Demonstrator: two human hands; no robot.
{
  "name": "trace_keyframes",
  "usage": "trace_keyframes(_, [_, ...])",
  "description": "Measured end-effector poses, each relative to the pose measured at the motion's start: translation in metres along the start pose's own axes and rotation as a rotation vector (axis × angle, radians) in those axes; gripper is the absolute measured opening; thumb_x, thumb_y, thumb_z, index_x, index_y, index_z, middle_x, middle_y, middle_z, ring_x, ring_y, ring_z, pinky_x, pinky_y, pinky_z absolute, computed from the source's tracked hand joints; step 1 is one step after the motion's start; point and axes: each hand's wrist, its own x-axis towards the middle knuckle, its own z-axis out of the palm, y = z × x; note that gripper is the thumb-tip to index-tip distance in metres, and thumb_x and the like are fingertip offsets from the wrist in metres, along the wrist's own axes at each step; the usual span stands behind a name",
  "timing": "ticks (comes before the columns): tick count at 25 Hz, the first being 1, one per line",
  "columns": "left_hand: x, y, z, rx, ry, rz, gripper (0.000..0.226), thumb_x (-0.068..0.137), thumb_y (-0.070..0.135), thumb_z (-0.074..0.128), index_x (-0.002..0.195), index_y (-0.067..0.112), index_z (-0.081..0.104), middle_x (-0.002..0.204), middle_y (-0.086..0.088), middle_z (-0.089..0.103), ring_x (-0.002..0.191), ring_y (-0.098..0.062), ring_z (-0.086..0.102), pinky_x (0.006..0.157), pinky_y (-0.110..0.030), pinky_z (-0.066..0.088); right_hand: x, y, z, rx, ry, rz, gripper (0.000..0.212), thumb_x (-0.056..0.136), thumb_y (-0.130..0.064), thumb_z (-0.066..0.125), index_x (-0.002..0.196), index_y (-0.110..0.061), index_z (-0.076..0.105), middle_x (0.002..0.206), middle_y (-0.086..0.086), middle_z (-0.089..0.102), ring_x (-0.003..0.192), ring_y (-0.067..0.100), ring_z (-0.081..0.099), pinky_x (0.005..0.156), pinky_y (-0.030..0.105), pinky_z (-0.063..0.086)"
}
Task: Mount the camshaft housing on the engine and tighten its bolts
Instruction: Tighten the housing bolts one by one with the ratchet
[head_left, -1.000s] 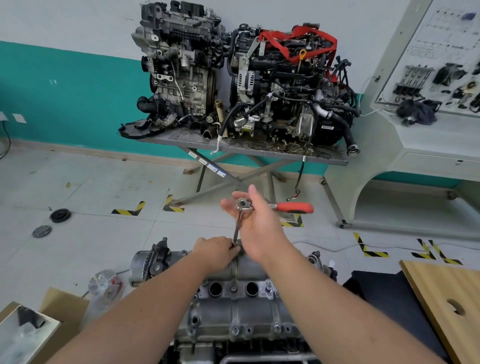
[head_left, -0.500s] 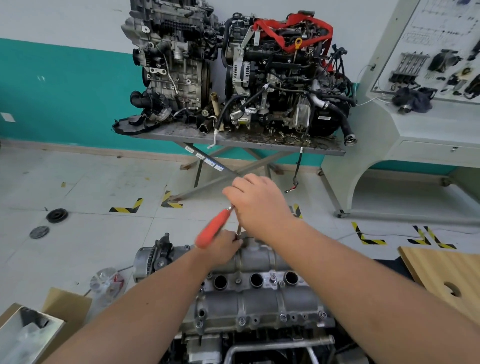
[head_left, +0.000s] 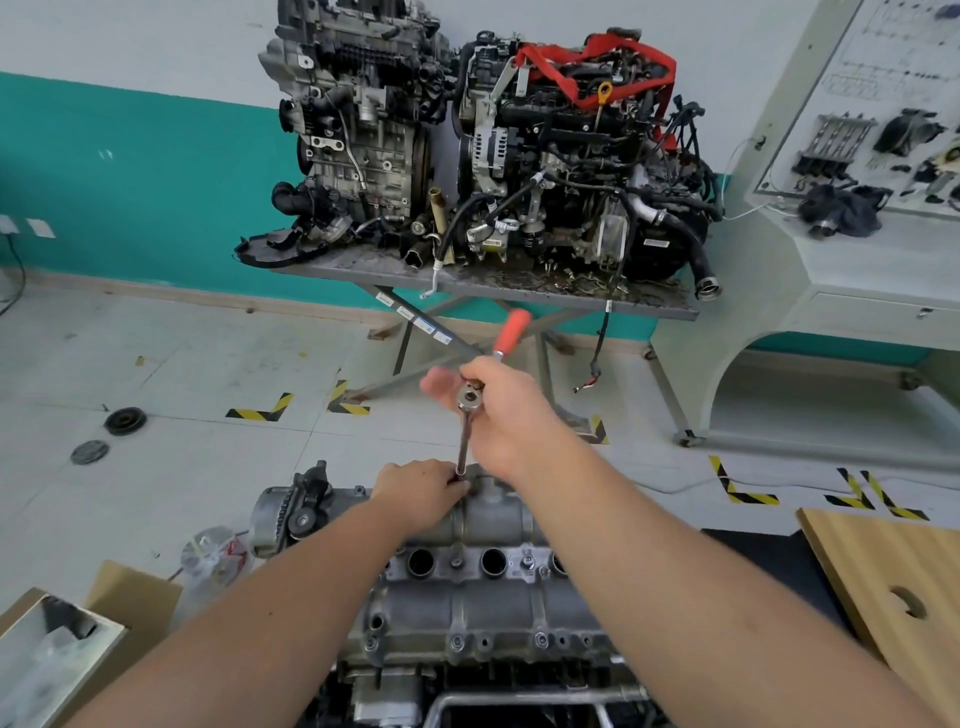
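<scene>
A person's two bare forearms reach forward over a grey metal camshaft housing (head_left: 467, 608) that sits on top of an engine (head_left: 467, 691) at the near centre of the scene. The right hand (head_left: 506, 415) grips the head of a ratchet (head_left: 470, 400), fingers curled around it, with the red handle (head_left: 511, 330) angled up and away toward the far right. A thin extension bar (head_left: 462, 447) runs straight down from the ratchet head to the far edge of the housing. The left hand (head_left: 418, 493) rests on that far edge, its fingers curled around the lower end of the bar where it meets the housing; the bolt beneath is hidden by the fingers. Round plug holes (head_left: 421, 562) and small bolts (head_left: 457, 642) show along the housing's top and near flange. At the far side, two dirty engines (head_left: 478, 145) stand on a grey folding table (head_left: 483, 288) against a teal and white wall. A pale training board (head_left: 872, 130) stands at the far right. A wooden board (head_left: 883, 582) lies at the near right, and a cardboard box (head_left: 62, 649) at the near left. Two black discs (head_left: 124, 421) lie on the floor at left.
</scene>
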Motion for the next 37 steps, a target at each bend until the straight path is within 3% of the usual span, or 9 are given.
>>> trace_keyframes(3, [-0.002, 0.003, -0.002, 0.024, -0.005, -0.004, 0.032, 0.101, 0.045, 0.034, 0.099, 0.023, 0.058, 0.119, -0.004, 0.066, 0.109, -0.028, 0.060, 0.078, -0.036, 0.032, 0.006, 0.024, -0.008, 0.290, 0.076, -0.119, 0.019, 0.096, -0.009, 0.054, 0.082, -0.012, 0.066, 0.075, 0.006, 0.073, 0.082, 0.020, 0.065, 0.083, 0.032, 0.049])
trace_keyframes(8, [0.001, 0.001, -0.004, -0.001, -0.053, -0.008, 0.024, 0.100, 0.040, 0.037, 0.083, 0.027, 0.047, 0.115, -0.002, 0.066, 0.098, -0.026, 0.057, 0.079, -0.036, 0.033, 0.002, 0.053, -0.021, -0.360, 0.047, -0.670, 0.026, 0.097, -0.045, 0.047, 0.119, -0.052, 0.060, 0.137, -0.018, 0.059, 0.122, -0.012, 0.050, 0.109, 0.027, 0.042])
trace_keyframes(14, [0.001, 0.000, -0.001, -0.026, -0.035, 0.051, 0.039, 0.099, 0.047, 0.039, 0.125, 0.023, 0.055, 0.124, -0.001, 0.063, 0.118, -0.026, 0.058, 0.096, -0.040, 0.042, 0.017, 0.029, -0.033, -1.415, 0.082, -1.542, 0.030, 0.075, 0.010, 0.067, 0.100, -0.002, 0.076, 0.111, 0.018, 0.071, 0.105, 0.036, 0.066, 0.094, 0.044, 0.051])
trace_keyframes(20, [0.005, -0.005, 0.004, 0.043, -0.044, 0.058, 0.033, 0.103, 0.050, 0.026, 0.099, 0.030, 0.052, 0.121, 0.001, 0.065, 0.112, -0.025, 0.059, 0.079, -0.038, 0.030, 0.004, -0.015, 0.005, -2.285, 0.164, -0.822, 0.033, 0.101, -0.038, 0.037, 0.118, -0.016, 0.055, 0.090, 0.004, 0.061, 0.083, 0.029, 0.060, 0.080, 0.044, 0.039])
trace_keyframes(23, [0.003, -0.005, 0.004, 0.040, -0.052, 0.050, 0.038, 0.103, 0.053, 0.026, 0.105, 0.030, 0.056, 0.121, 0.003, 0.065, 0.112, -0.024, 0.059, 0.081, -0.038, 0.031, 0.005, -0.032, 0.009, -1.781, 0.024, -0.358, 0.018, 0.098, -0.020, 0.043, 0.088, -0.012, 0.056, 0.072, 0.003, 0.055, 0.068, 0.027, 0.057, 0.055, 0.031, 0.034])
trace_keyframes(28, [-0.001, -0.004, 0.002, 0.063, -0.013, 0.081, 0.036, 0.104, 0.051, 0.026, 0.096, 0.028, 0.052, 0.118, -0.001, 0.066, 0.110, -0.026, 0.060, 0.080, -0.038, 0.031, 0.005, 0.000, 0.000, 0.189, -0.021, 0.059, 0.007, 0.095, -0.004, 0.041, 0.095, -0.010, 0.045, 0.068, 0.006, 0.071, 0.072, 0.020, 0.072, 0.055, 0.022, 0.046])
trace_keyframes(31, [0.001, -0.006, 0.002, 0.056, -0.030, 0.080, 0.033, 0.103, 0.047, 0.026, 0.099, 0.028, 0.052, 0.119, 0.000, 0.065, 0.109, -0.025, 0.059, 0.080, -0.039, 0.031, 0.010, 0.035, -0.005, 0.248, 0.054, -0.284, 0.011, 0.102, -0.018, 0.048, 0.093, -0.016, 0.055, 0.085, 0.001, 0.074, 0.086, 0.014, 0.068, 0.067, 0.021, 0.051])
trace_keyframes(34, [0.003, -0.005, 0.003, 0.061, -0.074, 0.107, 0.016, 0.099, 0.039, 0.035, 0.093, 0.029, 0.046, 0.111, 0.004, 0.062, 0.107, -0.024, 0.057, 0.081, -0.038, 0.035, 0.012, 0.060, -0.020, -0.550, 0.139, -0.974, 0.028, 0.102, -0.032, 0.049, 0.123, -0.025, 0.066, 0.132, -0.008, 0.062, 0.124, 0.010, 0.055, 0.102, 0.027, 0.046])
trace_keyframes(37, [0.001, -0.010, 0.006, -0.176, -0.103, 0.118, 0.042, 0.098, 0.040, 0.041, 0.127, 0.015, 0.056, 0.127, -0.007, 0.062, 0.120, -0.027, 0.056, 0.092, -0.019, 0.042, 0.021, 0.051, -0.028, -1.244, 0.111, -1.556, 0.029, 0.089, -0.001, 0.064, 0.117, -0.006, 0.073, 0.128, 0.016, 0.065, 0.118, 0.038, 0.060, 0.097, 0.045, 0.050])
